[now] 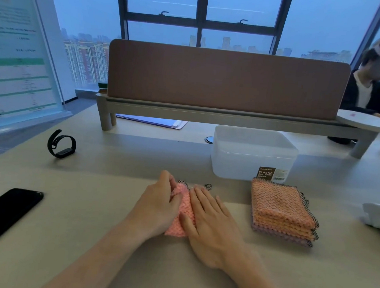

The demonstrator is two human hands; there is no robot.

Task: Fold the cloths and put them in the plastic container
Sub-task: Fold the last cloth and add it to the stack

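At the far left a dark phone (4, 209) lies flat on the worktop (114, 183), and behind it a black wristband (61, 144) stands on its edge. Both are well apart from the work, I think so that they do not disturb it.

In the middle, near the person, is the pink cloth (183, 211), mostly hidden under the two hands. The left hand (160, 204) comes in from the lower left with the forearm low over the worktop. Its fingers (167, 181) are curled over the far left corner of the cloth and the thumb lies on top, so it grips that edge. It seems to hold the fold so it does not open. The right hand (210, 226) lies just beside it, palm down. Its fingers (203, 198) are straight, a little spread, and press flat on the cloth without grasping it. I judge this is to smooth the crease. A small dark loop of the cloth shows just beyond the fingertips.

To the right, a stack of cloths (281, 208), orange with a purplish one at the bottom, lies near the hands, easy to reach. Just behind the stack stands the plastic container (253, 152), open at the top. I suppose the pink cloth goes there when the fold is ready.
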